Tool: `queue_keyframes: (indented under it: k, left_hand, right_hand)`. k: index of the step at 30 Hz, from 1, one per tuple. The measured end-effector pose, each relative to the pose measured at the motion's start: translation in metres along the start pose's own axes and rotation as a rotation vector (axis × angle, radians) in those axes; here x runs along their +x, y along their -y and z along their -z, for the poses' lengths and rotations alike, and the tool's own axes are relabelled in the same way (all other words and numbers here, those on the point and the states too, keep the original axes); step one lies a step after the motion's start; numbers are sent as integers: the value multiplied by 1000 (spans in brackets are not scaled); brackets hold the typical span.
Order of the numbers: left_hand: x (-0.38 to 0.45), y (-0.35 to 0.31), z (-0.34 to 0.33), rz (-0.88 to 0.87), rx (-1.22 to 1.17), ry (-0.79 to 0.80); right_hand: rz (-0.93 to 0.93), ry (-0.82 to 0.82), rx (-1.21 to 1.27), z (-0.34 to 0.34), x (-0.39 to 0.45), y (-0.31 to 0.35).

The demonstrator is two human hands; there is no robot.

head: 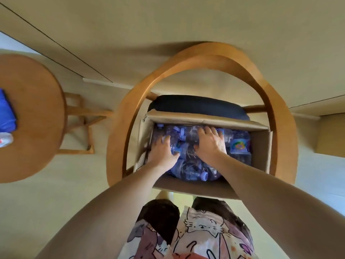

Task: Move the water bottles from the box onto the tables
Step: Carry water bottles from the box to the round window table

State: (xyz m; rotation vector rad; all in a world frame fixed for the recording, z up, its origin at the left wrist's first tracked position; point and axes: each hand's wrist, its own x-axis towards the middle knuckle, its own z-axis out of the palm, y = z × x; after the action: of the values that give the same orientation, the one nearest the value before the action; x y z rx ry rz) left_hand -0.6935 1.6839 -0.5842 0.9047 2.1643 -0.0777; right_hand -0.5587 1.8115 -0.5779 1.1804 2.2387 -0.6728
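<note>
Both hands down in box (pixel 260 146) on chair (pixel 119 116), among water bottles (pixel 188 165) lying jumbled. Left hand (pixel 162 153) and right hand (pixel 210 144) curl over bottles; actual grip unclear. Best take 1 bottle each by body, lift straight, carry to round tabletop (pixel 35 116) at left.

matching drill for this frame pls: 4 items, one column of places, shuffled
1. cardboard box
2. blue item
3. left hand
4. round wooden table

A. left of the chair
B. on the chair seat
C. on the bottles in the box
D. on the round table's left side

Pairs: 1-B, 2-D, 3-C, 4-A
</note>
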Motion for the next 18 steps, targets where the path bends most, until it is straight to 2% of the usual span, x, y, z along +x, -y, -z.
queue_keyframes:
  k: [6, 11, 18]
  left_hand:
    - [19, 1, -21, 117, 15, -7]
    - [42, -8, -21, 247, -1, 81]
    - [49, 2, -17, 213, -5, 87]
  right_hand:
    - [-1, 3, -190, -20, 14, 4]
    - [-31, -18, -178, -28, 23, 14]
    - [-10, -19, -147, -30, 27, 10]
